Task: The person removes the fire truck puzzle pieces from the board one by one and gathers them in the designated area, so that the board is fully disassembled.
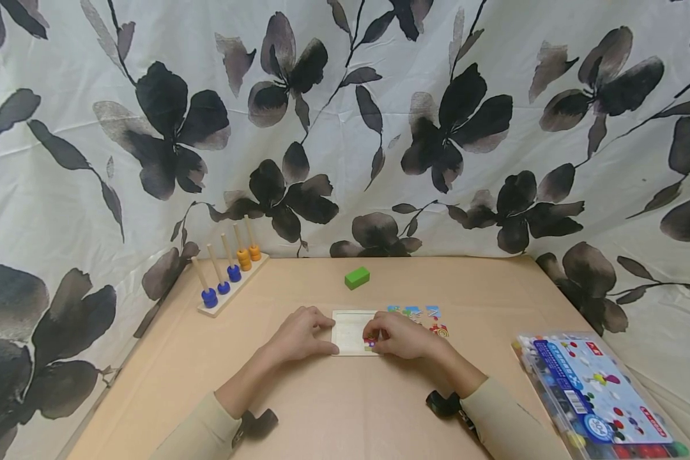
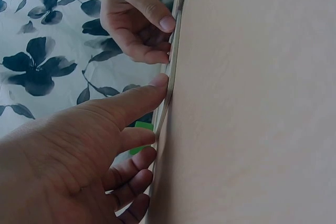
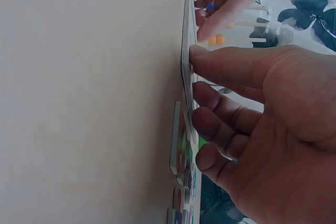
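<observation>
A shallow, pale wooden puzzle tray (image 1: 347, 329) lies flat on the table. At its left edge, my left hand (image 1: 302, 333) touches the rim with thumb and fingertips; the left wrist view shows that thumb (image 2: 159, 81) right on the rim. My right hand (image 1: 405, 335) is over the tray's right part, its fingers curled. Thumb and forefinger pinch a small colourful puzzle piece (image 1: 370, 344), partly hidden beneath them. Several more puzzle pieces (image 1: 433, 312) lie beyond and beside the right hand, some covered by it; the right wrist view shows them edge-on.
Behind the tray sits a green block (image 1: 357, 278). A pegged wooden counting stand (image 1: 236, 287) with blue and orange beads is at the back left. To the right lies a clear case (image 1: 600, 396) of coloured balls with a printed label. A floral curtain (image 1: 345, 128) hangs behind the table.
</observation>
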Demonstrator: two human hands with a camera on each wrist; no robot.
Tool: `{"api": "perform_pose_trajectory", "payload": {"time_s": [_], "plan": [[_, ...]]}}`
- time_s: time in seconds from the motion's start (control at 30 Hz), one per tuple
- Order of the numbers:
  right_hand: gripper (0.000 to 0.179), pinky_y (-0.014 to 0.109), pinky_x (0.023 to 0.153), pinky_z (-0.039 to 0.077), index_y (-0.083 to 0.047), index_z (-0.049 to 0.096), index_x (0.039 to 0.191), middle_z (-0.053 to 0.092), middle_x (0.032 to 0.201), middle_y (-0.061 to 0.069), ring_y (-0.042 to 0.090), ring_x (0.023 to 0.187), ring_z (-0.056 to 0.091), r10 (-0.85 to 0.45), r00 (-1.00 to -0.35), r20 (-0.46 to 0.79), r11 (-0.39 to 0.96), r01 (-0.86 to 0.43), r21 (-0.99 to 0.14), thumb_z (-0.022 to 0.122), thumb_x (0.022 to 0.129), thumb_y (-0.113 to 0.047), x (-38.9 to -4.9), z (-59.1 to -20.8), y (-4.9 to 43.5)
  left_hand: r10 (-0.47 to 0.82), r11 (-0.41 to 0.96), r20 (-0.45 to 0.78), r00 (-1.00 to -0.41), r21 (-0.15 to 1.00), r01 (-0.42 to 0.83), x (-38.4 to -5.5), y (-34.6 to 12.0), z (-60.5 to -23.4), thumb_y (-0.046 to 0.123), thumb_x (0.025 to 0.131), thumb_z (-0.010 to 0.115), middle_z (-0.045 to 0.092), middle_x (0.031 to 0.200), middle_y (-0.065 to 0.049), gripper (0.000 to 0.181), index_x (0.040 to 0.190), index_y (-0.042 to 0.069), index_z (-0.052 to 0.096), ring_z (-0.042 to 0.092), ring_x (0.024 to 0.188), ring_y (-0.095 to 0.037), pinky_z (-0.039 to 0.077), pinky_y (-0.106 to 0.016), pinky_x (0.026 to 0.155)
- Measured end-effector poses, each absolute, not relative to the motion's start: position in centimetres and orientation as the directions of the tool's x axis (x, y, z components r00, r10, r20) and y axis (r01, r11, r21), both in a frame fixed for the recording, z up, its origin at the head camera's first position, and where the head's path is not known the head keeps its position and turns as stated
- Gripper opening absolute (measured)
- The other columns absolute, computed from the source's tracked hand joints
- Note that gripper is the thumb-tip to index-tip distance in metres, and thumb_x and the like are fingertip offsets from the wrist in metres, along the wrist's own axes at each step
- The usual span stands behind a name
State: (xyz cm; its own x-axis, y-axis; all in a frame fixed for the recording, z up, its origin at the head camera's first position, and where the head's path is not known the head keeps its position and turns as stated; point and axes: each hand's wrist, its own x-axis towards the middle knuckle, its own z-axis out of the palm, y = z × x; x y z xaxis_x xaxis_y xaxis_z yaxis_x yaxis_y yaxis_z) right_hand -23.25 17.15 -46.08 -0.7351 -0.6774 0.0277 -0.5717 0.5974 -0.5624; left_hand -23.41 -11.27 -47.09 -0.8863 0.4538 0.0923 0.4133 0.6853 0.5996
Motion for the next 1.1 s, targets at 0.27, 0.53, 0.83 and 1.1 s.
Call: {"api": "perform_pose_trajectory", "payload": {"time_s": [0.27, 0.53, 0.83, 1.1], "plan": [[0.014, 0.024, 0.075, 0.047, -0.013, 0.074, 0.107, 0.063, 0.098, 0.001, 0.007, 0.081, 0.055, -0.662, -0.749, 0.017, 0.612, -0.554, -0.565, 0.076, 0.093, -0.011, -23.18, -46.09, 17.05, 0.453, 0.685, 0.092, -0.887, 0.601, 0.412, -23.35, -11.24, -47.08, 0.04, 0.075, 0.093, 0.069, 0.113, 0.002, 0.055, 0.121, 0.013, 0.078, 0.059, 0.108, -0.019, 0.049, -0.04, 0.092], [0.013, 0.026, 0.073, 0.045, -0.014, 0.074, 0.104, 0.062, 0.099, 0.002, 0.01, 0.079, 0.053, -0.627, -0.778, 0.02, 0.628, -0.521, -0.579, 0.078, 0.091, -0.01, -23.07, -46.01, 16.87, 0.457, 0.688, 0.096, -0.884, 0.592, 0.42, -23.36, -11.19, -47.09, 0.04, 0.075, 0.093, 0.07, 0.114, 0.002, 0.056, 0.121, 0.013, 0.078, 0.059, 0.109, -0.019, 0.05, -0.041, 0.092], [0.012, 0.026, 0.075, 0.047, -0.013, 0.077, 0.1, 0.065, 0.097, 0.002, 0.015, 0.084, 0.058, -0.605, -0.795, 0.044, 0.605, -0.495, -0.624, 0.078, 0.09, -0.006, -22.96, -45.82, 16.82, 0.45, 0.696, 0.091, -0.889, 0.588, 0.412, -23.37, -11.27, -47.07, 0.041, 0.075, 0.093, 0.07, 0.114, 0.002, 0.055, 0.122, 0.015, 0.078, 0.059, 0.108, -0.018, 0.049, -0.04, 0.093], [0.013, 0.024, 0.076, 0.05, -0.013, 0.081, 0.098, 0.068, 0.094, -0.002, 0.009, 0.083, 0.059, -0.603, -0.792, 0.092, 0.57, -0.509, -0.644, 0.078, 0.09, -0.004, -23.23, -45.7, 16.85, 0.452, 0.695, 0.087, -0.888, 0.59, 0.412, -23.36, -11.24, -47.03, 0.04, 0.076, 0.093, 0.07, 0.114, 0.002, 0.055, 0.121, 0.014, 0.078, 0.059, 0.108, -0.018, 0.049, -0.04, 0.092]]}}
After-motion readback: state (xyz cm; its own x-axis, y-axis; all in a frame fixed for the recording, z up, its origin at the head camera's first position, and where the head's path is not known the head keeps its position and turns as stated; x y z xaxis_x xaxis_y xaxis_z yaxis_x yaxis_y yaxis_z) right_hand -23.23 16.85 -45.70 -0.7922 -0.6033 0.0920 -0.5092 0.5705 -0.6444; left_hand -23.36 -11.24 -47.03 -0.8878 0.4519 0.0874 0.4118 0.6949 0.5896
